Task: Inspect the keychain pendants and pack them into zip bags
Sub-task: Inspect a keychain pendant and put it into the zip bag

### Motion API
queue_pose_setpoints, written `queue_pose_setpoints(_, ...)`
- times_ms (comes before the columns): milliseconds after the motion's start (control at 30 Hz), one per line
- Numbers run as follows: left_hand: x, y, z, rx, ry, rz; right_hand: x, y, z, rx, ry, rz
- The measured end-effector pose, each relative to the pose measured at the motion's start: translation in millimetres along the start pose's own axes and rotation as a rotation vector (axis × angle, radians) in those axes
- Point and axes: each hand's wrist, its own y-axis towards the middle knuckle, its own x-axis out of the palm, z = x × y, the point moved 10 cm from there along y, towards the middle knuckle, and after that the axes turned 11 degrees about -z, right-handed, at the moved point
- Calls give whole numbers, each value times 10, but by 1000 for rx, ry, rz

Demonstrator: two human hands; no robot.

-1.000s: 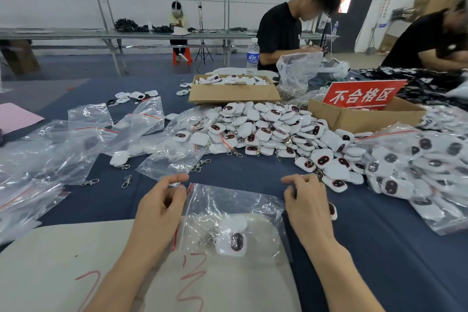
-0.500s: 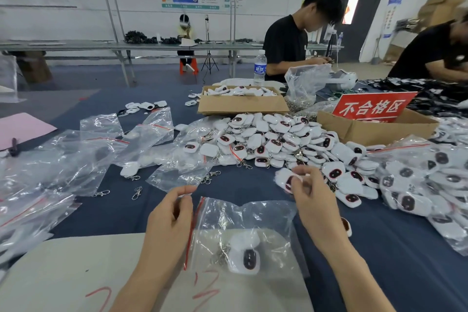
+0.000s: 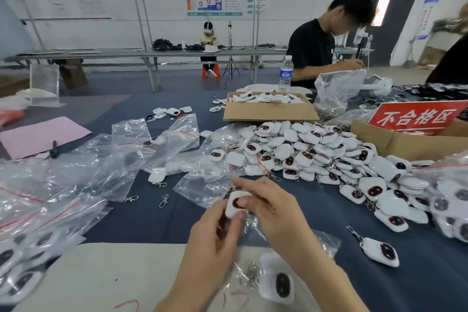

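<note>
**poster1:** Head cam, looking down at our own hands. Both are on one pendant (image 3: 236, 204), held up off the table (image 3: 379, 291). Our left hand (image 3: 215, 238) pinches its lower edge with curled fingers. Our right hand (image 3: 276, 213) grips the top, thumb across the dark face.

**poster2:** Yep. Our wrists cover a good part of the zip bag (image 3: 326, 243) lying under them. We can still make out a bagged pendant (image 3: 278, 284) and some metal clasps in it. It sits partly on the beige mat (image 3: 101, 276).

**poster1:** Just past our hands is the big pile (image 3: 304, 157) of white pendants, with one stray pendant (image 3: 379, 252) off to our right. Clear bags (image 3: 114, 159) are scattered to the left and loose clips (image 3: 164, 200) lie near them.

**poster2:** Containers: the flat cardboard box (image 3: 268, 113) behind the pile has more pendants in it. The second box (image 3: 395, 142) carries a red sign (image 3: 415, 118), and we can't see its contents.

**poster1:** The cloth is dark blue, with a pink sheet (image 3: 43, 134) far left and a water bottle (image 3: 286, 75) beyond the box. A worker in black (image 3: 314, 50) sits across from us. Behind are long benches and wall posters.
</note>
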Motion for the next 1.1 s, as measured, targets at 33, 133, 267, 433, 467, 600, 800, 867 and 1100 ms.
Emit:
queue_pose_setpoints(33,18,8,0,-4,-17,6,-13,4,70,31,105,37)
queue_pose_setpoints(133,48,27,-46,-21,-150,8,-9,2,219,96,252,76)
queue_pose_setpoints(267,125,22,-63,-43,-309,-47,68,-49,311,134,331,49)
queue_pose_setpoints(433,138,24,-54,-60,-352,-36,93,-95,397,150,414,60)
queue_pose_setpoints(467,131,20,-48,-58,-344,-31,95,-96,389,144,409,53)
queue_pose_setpoints(600,101,15,-30,-50,-270,-23,88,-96,388,139,395,52)
queue_pose_setpoints(800,99,51,-62,-73,-315,-27,80,-102,418,155,409,66)
queue_pose_setpoints(867,103,59,-49,-71,-310,-41,74,-107,421,157,419,71)
queue_pose_setpoints(1100,108,59,-2,-78,-287,-69,74,-127,407,163,452,79)
